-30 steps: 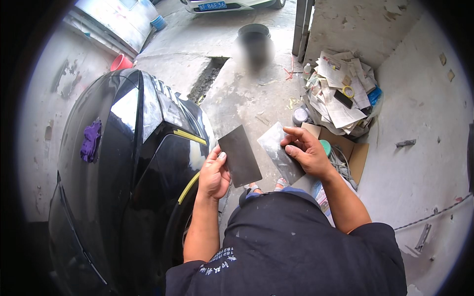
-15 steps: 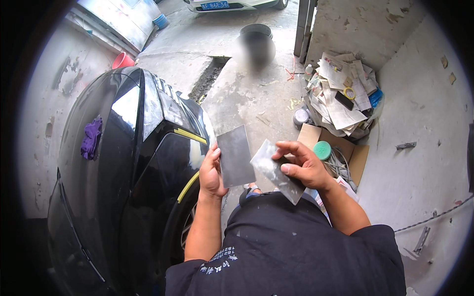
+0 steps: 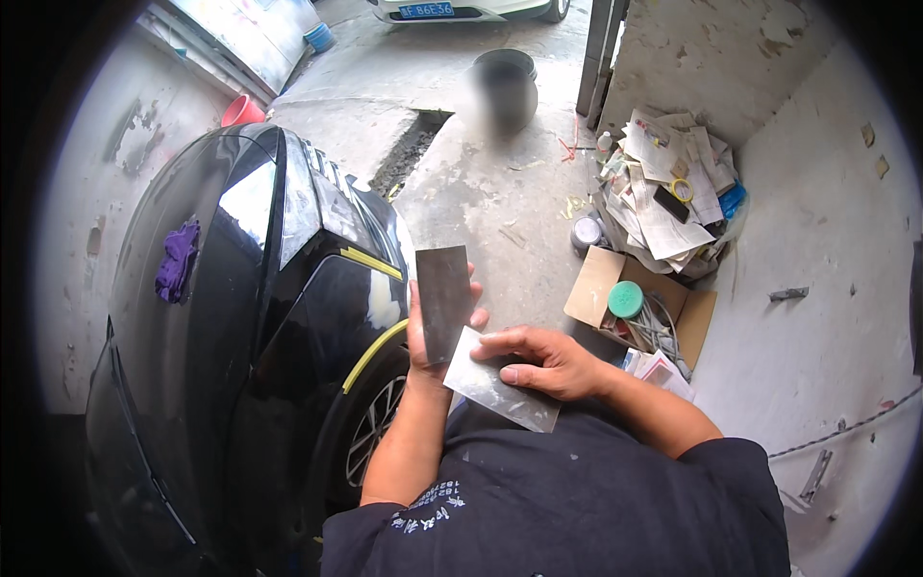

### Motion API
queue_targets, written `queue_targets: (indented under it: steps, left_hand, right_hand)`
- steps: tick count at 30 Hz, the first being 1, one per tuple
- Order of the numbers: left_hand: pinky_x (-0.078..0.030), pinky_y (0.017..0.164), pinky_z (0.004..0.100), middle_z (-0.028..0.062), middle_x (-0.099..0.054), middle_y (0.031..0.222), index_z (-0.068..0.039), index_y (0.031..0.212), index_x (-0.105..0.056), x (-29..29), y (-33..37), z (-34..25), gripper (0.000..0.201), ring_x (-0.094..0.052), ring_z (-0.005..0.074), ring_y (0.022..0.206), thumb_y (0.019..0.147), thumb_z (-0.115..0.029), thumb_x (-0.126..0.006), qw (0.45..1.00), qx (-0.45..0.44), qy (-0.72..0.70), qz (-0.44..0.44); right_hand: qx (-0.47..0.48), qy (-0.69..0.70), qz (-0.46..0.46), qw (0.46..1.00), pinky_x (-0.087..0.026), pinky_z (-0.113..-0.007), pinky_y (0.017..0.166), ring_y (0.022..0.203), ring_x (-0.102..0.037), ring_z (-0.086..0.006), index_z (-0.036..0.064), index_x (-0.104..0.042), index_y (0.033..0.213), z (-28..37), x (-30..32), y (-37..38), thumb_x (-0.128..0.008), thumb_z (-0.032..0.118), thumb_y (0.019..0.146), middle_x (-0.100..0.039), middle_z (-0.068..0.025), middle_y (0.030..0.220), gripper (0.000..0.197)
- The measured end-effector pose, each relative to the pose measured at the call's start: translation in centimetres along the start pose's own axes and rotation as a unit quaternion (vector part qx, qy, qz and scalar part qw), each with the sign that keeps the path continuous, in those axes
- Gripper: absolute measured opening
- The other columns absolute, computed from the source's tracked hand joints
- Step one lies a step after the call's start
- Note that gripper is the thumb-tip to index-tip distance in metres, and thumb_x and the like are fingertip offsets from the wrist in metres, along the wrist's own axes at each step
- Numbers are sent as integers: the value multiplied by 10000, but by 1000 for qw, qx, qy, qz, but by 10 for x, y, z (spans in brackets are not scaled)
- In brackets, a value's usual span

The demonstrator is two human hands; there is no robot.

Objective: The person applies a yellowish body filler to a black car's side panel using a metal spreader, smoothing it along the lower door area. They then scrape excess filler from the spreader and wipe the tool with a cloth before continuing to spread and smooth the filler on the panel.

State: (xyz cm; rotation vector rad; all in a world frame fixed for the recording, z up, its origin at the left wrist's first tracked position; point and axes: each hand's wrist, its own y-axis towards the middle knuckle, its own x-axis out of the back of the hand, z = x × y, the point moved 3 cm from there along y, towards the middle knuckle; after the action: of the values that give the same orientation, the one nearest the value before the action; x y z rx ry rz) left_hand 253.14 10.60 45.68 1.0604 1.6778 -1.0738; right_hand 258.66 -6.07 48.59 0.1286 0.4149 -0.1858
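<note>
My left hand [image 3: 417,341] is closed around a dark grey rectangular plate [image 3: 443,306], its flat face turned up and its fingers showing past the right edge. Just below and to the right, my right hand [image 3: 556,363] grips a thin silvery-grey spreader [image 3: 492,388] with whitish smears, fingers on top. One corner of the spreader meets or overlaps the plate's lower end; whether they touch, I cannot tell. Left of my hands stands a black car [image 3: 288,356], with a whitish patch [image 3: 383,300] on its fender and yellow tape [image 3: 375,356] along the wheel arch.
A purple cloth or glove [image 3: 178,262] lies on the car's hood. On the right are an open cardboard box [image 3: 594,284] with a green-lidded tub [image 3: 625,299], a grey-lidded can [image 3: 586,232] and a newspaper pile [image 3: 663,192]. Ahead stand a dark bucket [image 3: 519,65] and a white car [image 3: 486,8].
My right hand has moved left and down, bringing the spreader to the plate's lower end. My left hand has turned the plate more upright, and its fingers now show at the right edge.
</note>
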Motion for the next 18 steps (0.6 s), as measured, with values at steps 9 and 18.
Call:
queue_targets:
  steps: [9, 18]
  left_hand:
    - [-495, 882, 326, 86, -636, 1121, -43, 1215, -584, 0, -11, 6, 475, -598, 192, 961, 1029, -450, -427, 969, -9, 212, -128]
    - [-529, 833, 345, 112, -646, 1075, -21, 1197, -586, 1, -10, -1, 492, -622, 217, 953, 1029, -452, -419, 992, 58, 97, -48]
  right_hand:
    - [-37, -43, -109, 992, -431, -314, 1030, 1200, -557, -168, -11, -436, 1389, 6, 1, 24, -554, 62, 969, -616, -115, 1280, 443]
    - [-59, -82, -144, 984, -449, -305, 1019, 1187, -584, -176, -50, -493, 1331, 14, -11, 26, -563, 57, 951, -649, -121, 1236, 401]
